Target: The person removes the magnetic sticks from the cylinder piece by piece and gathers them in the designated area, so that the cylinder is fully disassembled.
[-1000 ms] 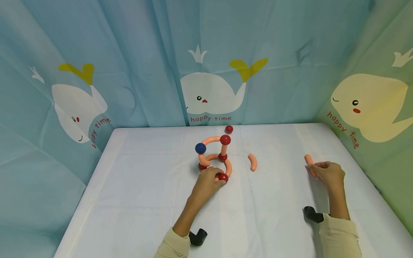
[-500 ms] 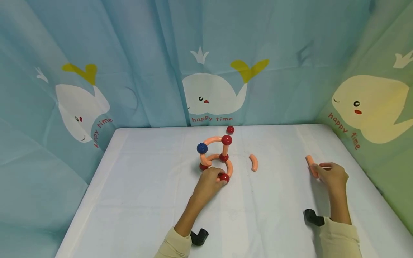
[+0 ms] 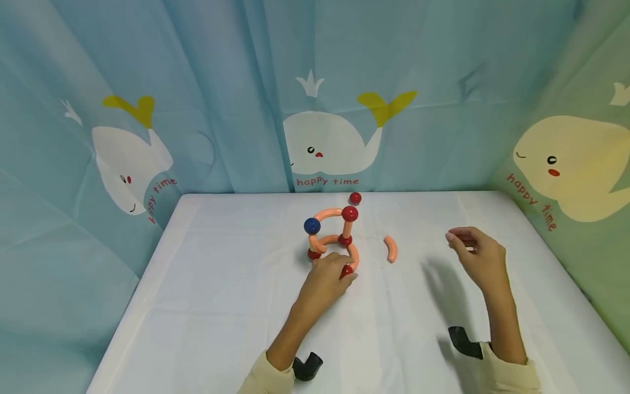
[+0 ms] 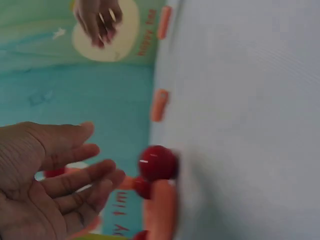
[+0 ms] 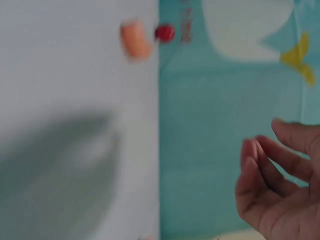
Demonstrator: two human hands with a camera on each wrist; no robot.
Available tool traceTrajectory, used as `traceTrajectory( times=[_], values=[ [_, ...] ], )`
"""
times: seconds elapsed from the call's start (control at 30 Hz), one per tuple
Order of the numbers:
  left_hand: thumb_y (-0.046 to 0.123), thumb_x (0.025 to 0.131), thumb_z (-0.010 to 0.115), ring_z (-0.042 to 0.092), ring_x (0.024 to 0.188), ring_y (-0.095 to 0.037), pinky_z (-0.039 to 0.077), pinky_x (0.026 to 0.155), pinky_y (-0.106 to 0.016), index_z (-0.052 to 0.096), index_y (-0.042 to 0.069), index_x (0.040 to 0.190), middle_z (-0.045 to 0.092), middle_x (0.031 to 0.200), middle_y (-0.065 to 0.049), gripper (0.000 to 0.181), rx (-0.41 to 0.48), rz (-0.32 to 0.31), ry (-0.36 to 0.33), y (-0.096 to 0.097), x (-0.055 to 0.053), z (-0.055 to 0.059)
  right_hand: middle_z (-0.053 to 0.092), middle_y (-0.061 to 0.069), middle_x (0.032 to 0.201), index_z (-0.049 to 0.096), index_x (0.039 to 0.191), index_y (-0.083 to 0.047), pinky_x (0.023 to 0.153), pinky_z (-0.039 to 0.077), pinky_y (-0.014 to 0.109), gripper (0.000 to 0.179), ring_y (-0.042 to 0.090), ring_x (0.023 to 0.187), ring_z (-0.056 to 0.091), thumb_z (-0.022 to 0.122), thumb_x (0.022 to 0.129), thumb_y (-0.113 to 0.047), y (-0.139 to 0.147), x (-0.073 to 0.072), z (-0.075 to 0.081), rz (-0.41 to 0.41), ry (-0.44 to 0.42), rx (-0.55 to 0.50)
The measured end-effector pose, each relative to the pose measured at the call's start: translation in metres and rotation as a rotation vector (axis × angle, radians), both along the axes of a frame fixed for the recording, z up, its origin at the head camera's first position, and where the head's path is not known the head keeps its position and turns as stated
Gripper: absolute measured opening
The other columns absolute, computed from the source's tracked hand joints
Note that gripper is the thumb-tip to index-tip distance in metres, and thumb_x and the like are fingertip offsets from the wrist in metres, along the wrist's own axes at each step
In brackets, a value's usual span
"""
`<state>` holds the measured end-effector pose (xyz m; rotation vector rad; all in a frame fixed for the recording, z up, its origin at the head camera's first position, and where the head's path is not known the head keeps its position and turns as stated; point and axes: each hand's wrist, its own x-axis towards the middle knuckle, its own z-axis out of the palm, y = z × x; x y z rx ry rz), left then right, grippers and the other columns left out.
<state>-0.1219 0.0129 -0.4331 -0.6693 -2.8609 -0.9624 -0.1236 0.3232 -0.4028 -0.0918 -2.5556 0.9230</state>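
A small frame of orange curved rods (image 3: pixel 353 257), red balls (image 3: pixel 350 213) and one blue ball (image 3: pixel 312 225) stands mid-table. Just over its near side is my left hand (image 3: pixel 325 279); in the left wrist view my left hand (image 4: pixel 65 180) has its fingers loosely bent, apart from the near red ball (image 4: pixel 158 163). My right hand (image 3: pixel 479 260) hovers above the table at the right. Nothing sits between its bent fingers in the right wrist view. Below it, an orange rod (image 4: pixel 164 22) lies on the table, hidden in the head view.
A loose curved orange rod (image 3: pixel 391 249) lies right of the frame. Behind the frame, a single red ball (image 3: pixel 355 198) rests near the table's back edge. A whale-print curtain (image 3: pixel 246 109) surrounds the white table (image 3: pixel 206 306).
My right hand has let go of the orange rod and risen, moving slightly left. My left hand has loosened from the frame's near red ball. The view has shifted a little.
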Motion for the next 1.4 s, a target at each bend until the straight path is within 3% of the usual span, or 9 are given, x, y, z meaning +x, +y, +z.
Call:
traceTrajectory(
  times=[0.2,0.37,0.53,0.7,0.87,1.0,1.17,1.33,1.4],
  values=[
    [0.016,0.092,0.068,0.063,0.089,-0.013,0.055,0.075,-0.022,0.070,0.008,0.111,0.069,0.104,-0.003,0.020,0.233,0.005,0.102,-0.013,0.005,0.030,0.072,0.013,0.097,0.067,0.113,-0.001,0.069,0.049,0.010,0.026,0.000,0.084,0.063,0.064,0.096,-0.020,-0.045,0.000,0.006,0.293,-0.060,0.053],
    [0.011,0.093,0.066,0.062,0.085,-0.014,0.057,0.071,-0.028,0.070,0.005,0.109,0.067,0.098,-0.005,0.018,0.376,0.105,0.255,-0.033,0.002,0.041,0.070,0.013,0.103,0.062,0.122,0.001,0.075,0.057,0.031,0.037,0.025,0.093,0.067,0.065,0.095,-0.024,-0.081,-0.007,-0.004,0.396,-0.193,0.026],
    [0.010,0.093,0.065,0.062,0.094,-0.020,0.056,0.077,-0.033,0.070,0.004,0.108,0.065,0.104,-0.009,0.017,0.440,0.238,0.342,-0.052,-0.008,0.039,0.065,0.025,0.115,0.051,0.131,0.010,0.084,0.056,0.048,0.053,0.037,0.104,0.065,0.068,0.092,-0.024,-0.108,-0.012,-0.020,0.403,-0.308,0.012],
    [0.012,0.093,0.065,0.063,0.103,-0.028,0.056,0.081,-0.041,0.069,0.005,0.113,0.063,0.114,-0.012,0.021,0.475,0.285,0.266,-0.065,-0.019,0.028,0.057,0.031,0.122,0.043,0.135,0.015,0.087,0.054,0.048,0.067,0.040,0.107,0.061,0.071,0.089,-0.025,-0.128,-0.014,-0.037,0.394,-0.401,-0.015],
    [0.017,0.095,0.063,0.063,0.106,-0.027,0.056,0.082,-0.045,0.067,0.007,0.117,0.063,0.118,-0.011,0.024,0.487,0.298,0.172,-0.071,-0.023,0.022,0.050,0.032,0.123,0.041,0.136,0.017,0.085,0.052,0.045,0.073,0.036,0.107,0.056,0.073,0.088,-0.028,-0.148,-0.016,-0.051,0.372,-0.425,-0.010],
    [0.019,0.097,0.062,0.063,0.107,-0.025,0.056,0.083,-0.046,0.066,0.007,0.119,0.063,0.119,-0.010,0.025,0.495,0.290,0.148,-0.072,-0.024,0.021,0.050,0.028,0.116,0.054,0.113,0.011,0.076,0.045,0.040,0.054,0.034,0.103,0.050,0.076,0.085,-0.030,-0.158,-0.018,-0.057,0.343,-0.414,0.032],
    [0.020,0.097,0.061,0.063,0.107,-0.025,0.057,0.082,-0.042,0.066,0.008,0.119,0.063,0.119,-0.010,0.026,0.485,0.271,0.172,-0.073,-0.025,0.022,0.050,0.024,0.109,0.054,0.092,0.003,0.070,0.040,0.035,0.041,0.030,0.095,0.047,0.078,0.083,-0.029,-0.162,-0.019,-0.056,0.319,-0.408,0.039],
    [0.018,0.096,0.063,0.063,0.105,-0.022,0.057,0.080,-0.037,0.067,0.008,0.117,0.064,0.118,-0.008,0.024,0.480,0.239,0.220,-0.075,-0.025,0.024,0.049,0.023,0.110,0.054,0.089,0.003,0.070,0.039,0.035,0.039,0.029,0.097,0.046,0.078,0.083,-0.027,-0.161,-0.021,-0.055,0.338,-0.421,0.035],
    [0.018,0.096,0.064,0.062,0.105,-0.020,0.057,0.080,-0.036,0.068,0.009,0.116,0.064,0.118,-0.007,0.022,0.480,0.213,0.227,-0.076,-0.025,0.025,0.050,0.025,0.114,0.057,0.101,0.007,0.073,0.043,0.036,0.042,0.029,0.098,0.048,0.077,0.084,-0.025,-0.160,-0.022,-0.054,0.341,-0.434,0.033]
  ],
)
